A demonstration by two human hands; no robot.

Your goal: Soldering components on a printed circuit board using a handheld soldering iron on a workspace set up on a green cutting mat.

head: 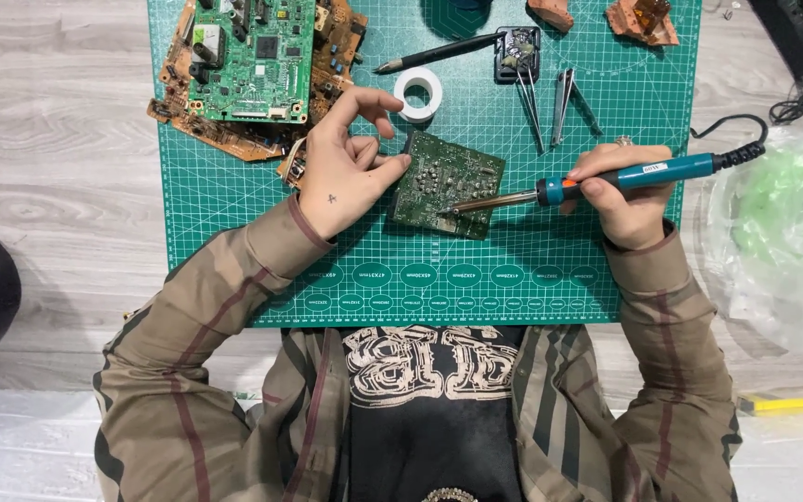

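A small green circuit board [448,184] lies near the middle of the green cutting mat [532,270]. My left hand [346,167] rests at the board's left edge, thumb and fingers touching it and holding it down. My right hand [626,191] grips a soldering iron [606,178] with a blue and orange handle. Its metal tip points left and touches the board's lower right part.
A stack of larger circuit boards [253,65] sits at the mat's top left. A white tape roll [418,93], a dark pen-like tool [439,51], tweezers [561,102] and a small black stand [518,51] lie along the top. A crumpled clear plastic bag [783,232] lies to the right.
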